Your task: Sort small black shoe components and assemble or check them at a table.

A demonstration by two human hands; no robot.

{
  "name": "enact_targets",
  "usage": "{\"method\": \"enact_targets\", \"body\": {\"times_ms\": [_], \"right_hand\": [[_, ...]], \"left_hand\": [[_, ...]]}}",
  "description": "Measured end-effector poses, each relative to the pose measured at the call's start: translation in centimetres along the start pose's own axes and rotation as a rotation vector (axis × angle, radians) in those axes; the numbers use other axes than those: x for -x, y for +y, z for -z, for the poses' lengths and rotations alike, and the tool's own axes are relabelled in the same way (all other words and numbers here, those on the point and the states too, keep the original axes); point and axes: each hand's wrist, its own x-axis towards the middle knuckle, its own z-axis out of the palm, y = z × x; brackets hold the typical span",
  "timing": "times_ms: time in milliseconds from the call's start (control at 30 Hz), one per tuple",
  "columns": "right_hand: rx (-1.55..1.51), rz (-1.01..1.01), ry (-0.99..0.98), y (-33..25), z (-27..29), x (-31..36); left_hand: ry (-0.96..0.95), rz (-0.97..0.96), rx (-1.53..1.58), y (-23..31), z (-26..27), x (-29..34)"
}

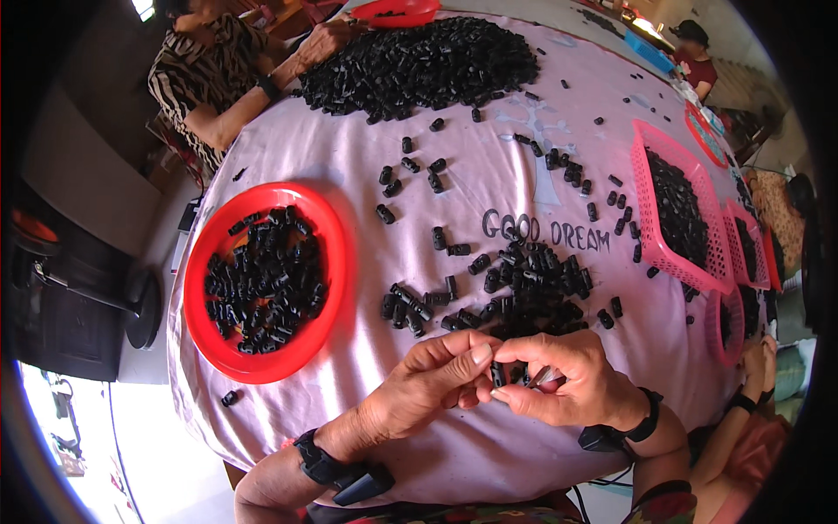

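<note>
Black wristbands [321, 458] are worn on both forearms at the lower edge. One small black part [498, 373] is held upright in front of the chest, over the near side of the surface [288, 166], which is covered by a pink cloth. It is pinched between thumb and index of the right hand [559, 375]; a small shiny item [545, 375] is also seen by those fingers, kind not clear. The left hand [432, 384] is brought up against the part's left side, fingers narrowed; whether it is gripped there cannot be told. Just beyond, similar parts are heaped in a loose pile [537, 275]. More are contained in a red tray [196, 297] at left and a pink basket [642, 188] at right. At the far side, a large heap [428, 65] is being reached by a co-worker's hand [330, 42].
</note>
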Motion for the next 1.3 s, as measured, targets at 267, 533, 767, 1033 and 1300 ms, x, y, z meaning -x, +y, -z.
{"method": "enact_targets", "body": {"times_ms": [267, 533, 767, 1033, 1300], "right_hand": [[-0.015, -0.014, 0.12, -0.2, -0.2, 0.5], [0.04, -0.04, 0.171, 0.3, 0.1, 0.3], [0.009, -0.015, 0.16, 1.3, 0.7, 0.2], [-0.166, -0.08, 0.099, 2.3, 0.8, 0.2], [-0.099, -0.052, 0.071, 1.0, 0.6, -0.1]], "left_hand": [[0.014, 0.047, -0.088, 0.6, 0.0, 0.2], [-0.011, -0.001, 0.181, -0.1, 0.3, 0.3], [-0.009, 0.052, 0.243, 0.1, 0.4, -0.1], [-0.097, 0.092, 0.25, 0.2, 0.7, -0.1], [-0.018, 0.06, 0.253, 0.1, -0.2, -0.2]]}}
